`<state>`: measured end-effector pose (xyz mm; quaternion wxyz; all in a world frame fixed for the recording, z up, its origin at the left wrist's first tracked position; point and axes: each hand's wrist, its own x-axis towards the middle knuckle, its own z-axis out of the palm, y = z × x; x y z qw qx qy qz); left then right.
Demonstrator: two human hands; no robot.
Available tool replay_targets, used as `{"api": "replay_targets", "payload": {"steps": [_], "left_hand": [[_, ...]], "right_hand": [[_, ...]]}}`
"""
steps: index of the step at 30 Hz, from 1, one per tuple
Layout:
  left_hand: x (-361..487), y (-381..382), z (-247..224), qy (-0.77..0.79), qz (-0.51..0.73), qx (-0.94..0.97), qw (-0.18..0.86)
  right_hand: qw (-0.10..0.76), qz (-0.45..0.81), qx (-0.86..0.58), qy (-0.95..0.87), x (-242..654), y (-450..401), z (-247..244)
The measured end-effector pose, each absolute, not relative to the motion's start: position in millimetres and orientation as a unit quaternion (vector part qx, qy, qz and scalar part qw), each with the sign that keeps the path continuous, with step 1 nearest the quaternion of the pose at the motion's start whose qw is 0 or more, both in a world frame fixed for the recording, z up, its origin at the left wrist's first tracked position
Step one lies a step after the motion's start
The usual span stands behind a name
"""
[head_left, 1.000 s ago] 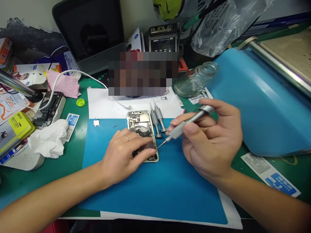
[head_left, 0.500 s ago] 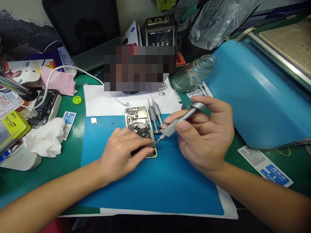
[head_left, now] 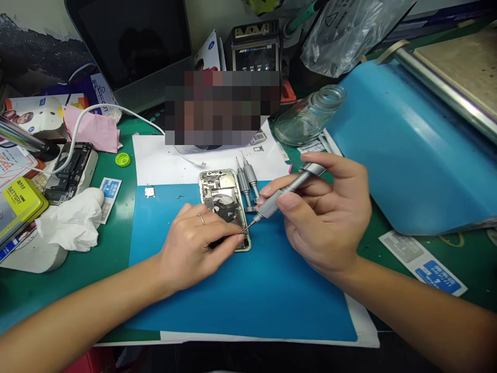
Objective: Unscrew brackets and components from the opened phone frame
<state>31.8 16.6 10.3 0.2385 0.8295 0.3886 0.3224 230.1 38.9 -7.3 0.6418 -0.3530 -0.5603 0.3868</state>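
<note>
Your right hand [head_left: 330, 217] grasps a precision screwdriver [head_left: 285, 194], its grey metal barrel finely knurled and slanting down to a thin bit; your left hand [head_left: 198, 243], a slim ring on one finger, rests over the lower part of an opened smartphone [head_left: 225, 181], thumb and forefinger drawn together at the bit's tip; whether anything is pinched between them, I cannot tell. The phone lies on a smooth, matte blue mat [head_left: 240, 300], its far end over a sheet of white paper [head_left: 163, 160]; its pale, round-cornered frame holds silvery metal plates and dark parts, the lower end partly covered by your fingers. Two more knurled screwdrivers [head_left: 247, 178] lie just beside its right edge, bits pointing away from you; a small silvery metal piece [head_left: 149, 192] sits on the mat to the left.

Beyond your right hand is a clear glass jar [head_left: 308, 116] with a round, ridged mouth; a crinkled, see-through plastic bag [head_left: 337, 44] hangs behind it; at the left, a second opened phone [head_left: 72, 171] holds black parts, near crumpled white tissue [head_left: 73, 220] and a glossy yellow battery box [head_left: 25, 204].
</note>
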Motion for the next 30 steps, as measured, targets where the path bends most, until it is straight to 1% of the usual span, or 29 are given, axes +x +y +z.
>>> {"api": "replay_targets", "payload": {"steps": [7, 21, 30], "left_hand": [[32.7, 16.3, 10.9, 0.374, 0.326, 0.833, 0.243], [32.7, 16.4, 10.6, 0.364, 0.327, 0.846, 0.213], [32.5, 15.7, 9.5, 0.374, 0.322, 0.841, 0.222]], "right_hand": [[0.644, 0.380, -0.345, -0.567, 231.0, 36.1, -7.1], [0.635, 0.380, -0.338, -0.582, 231.2, 32.7, -8.4], [0.633, 0.372, -0.347, -0.584, 231.6, 31.2, -8.5]]}}
